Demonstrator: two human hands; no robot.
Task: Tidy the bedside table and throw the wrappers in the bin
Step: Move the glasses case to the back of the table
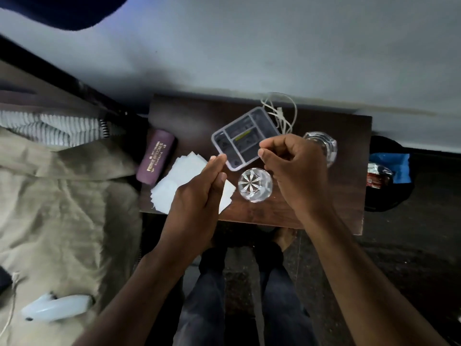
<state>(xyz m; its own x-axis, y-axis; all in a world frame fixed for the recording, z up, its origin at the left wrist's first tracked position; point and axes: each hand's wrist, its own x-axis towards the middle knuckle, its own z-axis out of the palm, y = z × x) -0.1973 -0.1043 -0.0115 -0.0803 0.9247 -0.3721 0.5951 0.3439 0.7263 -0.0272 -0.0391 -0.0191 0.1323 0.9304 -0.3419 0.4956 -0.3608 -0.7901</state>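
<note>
The dark wooden bedside table (324,216) holds a stack of white paper napkins (184,168), a purple case (156,159), a grey compartment tray (239,138), a white cable (282,113), a cut-glass tumbler (255,185) and a second clear glass (324,146). My left hand (199,191) hovers over the napkins with its fingers stretched out and nothing visible in it. My right hand (294,166) is above the tray's near corner and the tumbler, fingers curled, thumb against forefinger, with nothing visible between them. A red and silver wrapper (376,176) lies in the bin (389,201).
The black bin, with a blue liner (396,166), stands on the dark floor right of the table. A bed with a beige cover (62,208) runs along the left; a white object (57,308) lies on it. A pale wall is behind the table. My legs are below its front edge.
</note>
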